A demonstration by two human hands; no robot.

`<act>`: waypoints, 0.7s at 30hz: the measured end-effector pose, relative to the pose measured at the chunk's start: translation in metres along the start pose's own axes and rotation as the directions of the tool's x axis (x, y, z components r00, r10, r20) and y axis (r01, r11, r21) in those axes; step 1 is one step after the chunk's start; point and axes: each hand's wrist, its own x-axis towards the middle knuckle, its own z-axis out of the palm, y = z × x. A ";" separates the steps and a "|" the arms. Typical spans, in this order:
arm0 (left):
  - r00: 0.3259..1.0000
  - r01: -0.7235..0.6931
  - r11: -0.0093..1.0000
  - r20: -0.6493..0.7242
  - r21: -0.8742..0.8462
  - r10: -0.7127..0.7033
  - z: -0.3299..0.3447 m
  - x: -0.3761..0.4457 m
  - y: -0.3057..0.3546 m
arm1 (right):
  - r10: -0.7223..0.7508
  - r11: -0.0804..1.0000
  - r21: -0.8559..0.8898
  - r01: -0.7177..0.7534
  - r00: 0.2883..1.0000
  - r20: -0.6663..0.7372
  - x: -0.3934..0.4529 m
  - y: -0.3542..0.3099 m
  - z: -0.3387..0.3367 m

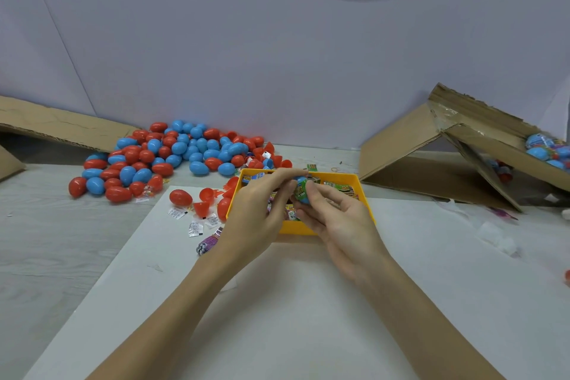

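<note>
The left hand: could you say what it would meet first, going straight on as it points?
The left hand would meet the labelled blue egg it pinches with the right hand; beyond, probably the far wall of the yellow tray, depth unclear.

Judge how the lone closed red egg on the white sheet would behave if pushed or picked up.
The red egg lies on its rounded side on the flat white sheet, so it would probably roll. Its glossy shell looks slippery. Split red halves nearby suggest it is hollow and light.

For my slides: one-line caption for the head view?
The left hand and right hand hold a labelled blue egg over a yellow tray, red and blue eggs piled behind.
</note>
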 end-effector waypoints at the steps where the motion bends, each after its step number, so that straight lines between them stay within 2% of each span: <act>1: 1.000 0.000 1.000 0.005 0.026 0.000 0.001 -0.001 -0.001 | -0.069 0.992 -0.109 0.068 0.998 -0.005 0.000 0.000 -0.002; 4: 0.998 0.055 0.998 -0.023 0.041 -0.054 0.001 -0.001 -0.004 | -0.173 0.914 -0.365 0.175 0.984 0.039 -0.004 -0.005 -0.003; 7: 0.989 0.137 0.988 -0.065 0.066 -0.133 -0.005 0.001 -0.009 | -0.162 0.909 -0.389 0.153 0.987 0.008 -0.005 -0.003 -0.002; 9: 0.986 0.159 0.982 -0.076 0.105 -0.152 -0.010 0.003 -0.012 | -0.097 0.961 -0.261 0.087 0.995 -0.026 0.001 -0.011 -0.003; 11: 0.985 0.169 0.975 -0.071 0.145 -0.160 -0.014 0.004 -0.014 | 0.052 0.994 0.095 -0.051 0.999 -0.006 0.016 -0.036 -0.012; 13: 0.984 0.174 0.970 -0.065 0.172 -0.165 -0.016 0.005 -0.015 | 0.081 0.889 0.452 -0.070 0.997 -0.005 0.035 -0.081 -0.029; 15: 0.986 0.167 0.968 -0.054 0.186 -0.159 -0.016 0.005 -0.015 | -0.035 0.760 0.642 0.101 0.993 -0.115 0.052 -0.127 -0.051; 17: 0.987 0.158 0.968 -0.035 0.196 -0.154 -0.015 0.005 -0.015 | -0.125 0.702 0.677 0.223 0.974 -0.190 0.062 -0.156 -0.069; 18: 0.988 0.157 0.966 -0.024 0.205 -0.155 -0.015 0.005 -0.014 | -0.116 0.719 0.657 0.227 0.971 -0.208 0.066 -0.159 -0.075; 21: 0.987 0.162 0.958 -0.019 0.236 -0.162 -0.017 0.005 -0.018 | -0.034 0.877 0.468 0.111 0.985 -0.168 0.068 -0.130 -0.078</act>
